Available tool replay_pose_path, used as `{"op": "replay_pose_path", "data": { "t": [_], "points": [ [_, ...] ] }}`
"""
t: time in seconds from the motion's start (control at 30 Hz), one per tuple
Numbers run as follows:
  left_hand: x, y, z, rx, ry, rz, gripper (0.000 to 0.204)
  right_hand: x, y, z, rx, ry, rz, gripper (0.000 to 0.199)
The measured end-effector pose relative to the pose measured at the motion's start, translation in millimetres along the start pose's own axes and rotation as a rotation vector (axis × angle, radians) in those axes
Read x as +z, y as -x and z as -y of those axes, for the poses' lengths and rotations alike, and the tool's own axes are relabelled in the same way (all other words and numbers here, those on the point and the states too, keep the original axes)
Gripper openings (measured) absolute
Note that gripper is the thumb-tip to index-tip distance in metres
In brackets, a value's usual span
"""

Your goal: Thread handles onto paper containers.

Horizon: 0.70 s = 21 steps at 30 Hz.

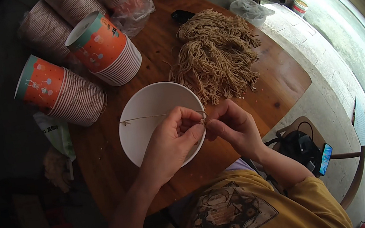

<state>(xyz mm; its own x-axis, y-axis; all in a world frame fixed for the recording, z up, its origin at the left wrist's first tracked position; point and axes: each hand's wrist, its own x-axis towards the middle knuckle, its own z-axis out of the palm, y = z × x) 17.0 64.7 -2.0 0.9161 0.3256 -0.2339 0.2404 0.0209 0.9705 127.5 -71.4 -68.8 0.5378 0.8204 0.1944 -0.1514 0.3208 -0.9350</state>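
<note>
A white paper tub (136, 104) with a round open mouth is in front of me on the table. A thin tan string (147, 117) crosses its opening, with a small knot near the left rim. At the right rim, my left hand (172, 139) pinches the string between thumb and forefinger. My right hand (237, 127) meets it there, its fingertips closed on the same string. A small loop or knot shows between the two hands; its detail is partly hidden by the fingers. Beyond my right hand lies a large heap of tan strings (218, 54).
Stacks of orange-and-green printed paper tubs (54, 90) stand at the back left of the wooden table (281, 78). A clear plastic bag (249, 9) lies by the far right edge. On a chair (352, 178) at right are a black bag (298, 148) and a lit phone (325, 158).
</note>
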Motion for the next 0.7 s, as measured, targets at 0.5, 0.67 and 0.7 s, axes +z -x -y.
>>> {"op": "replay_pose_path", "data": {
  "t": [0.5,0.67,0.7],
  "points": [
    [6.6,6.5,-3.0,0.073,-0.199,-0.096,0.013,1.8,0.2,-0.9,-0.054,0.096,-0.015,0.011],
    [7.2,5.5,0.3,0.198,-0.389,-0.089,0.013,0.8,-0.2,-1.3,-0.064,0.106,-0.002,0.011],
    [7.5,5.8,0.7,0.263,-0.478,-0.086,0.012,1.0,0.0,-0.8,-0.052,0.086,0.001,0.011]
  ]
}}
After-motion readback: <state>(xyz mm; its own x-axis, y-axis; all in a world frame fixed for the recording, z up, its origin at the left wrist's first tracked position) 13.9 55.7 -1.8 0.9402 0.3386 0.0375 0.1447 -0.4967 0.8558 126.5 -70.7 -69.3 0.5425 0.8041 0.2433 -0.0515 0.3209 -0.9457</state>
